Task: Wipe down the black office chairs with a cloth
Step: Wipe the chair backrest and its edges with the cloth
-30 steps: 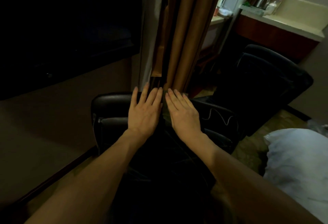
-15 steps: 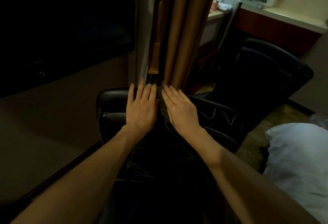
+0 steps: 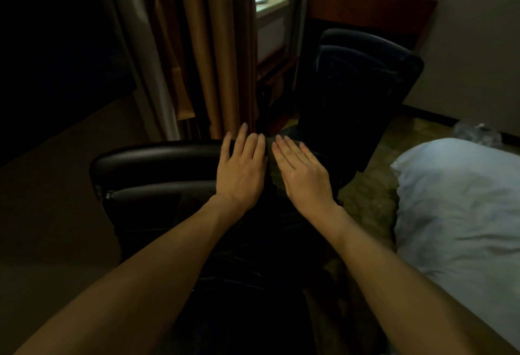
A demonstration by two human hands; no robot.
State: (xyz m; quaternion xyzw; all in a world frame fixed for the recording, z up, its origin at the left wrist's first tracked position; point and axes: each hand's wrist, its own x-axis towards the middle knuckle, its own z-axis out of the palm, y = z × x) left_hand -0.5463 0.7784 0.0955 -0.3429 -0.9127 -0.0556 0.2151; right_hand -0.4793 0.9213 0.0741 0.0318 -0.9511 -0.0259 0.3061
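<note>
Near black office chair (image 3: 157, 158): top edge of backrest running left to right. Left hand (image 3: 242, 169) and right hand (image 3: 301, 174) flat, fingers straight, pressed side by side on dark cloth (image 3: 270, 158) at the edge's right part. Unwiped stretch lying leftward, nearer left hand. Second chair (image 3: 363, 79) beyond, to the right.

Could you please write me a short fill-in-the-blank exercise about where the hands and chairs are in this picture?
1. Both the left hand and the right hand lie ____ on the near black leather office chair, with straight fingers.
2. The second black office chair stands ____ the near one, toward the counter.
3. The white pillow lies on the person's ____ side.
4. The brown curtain hangs ____ the near chair.

Missing words: flat; beyond; right; behind
</note>
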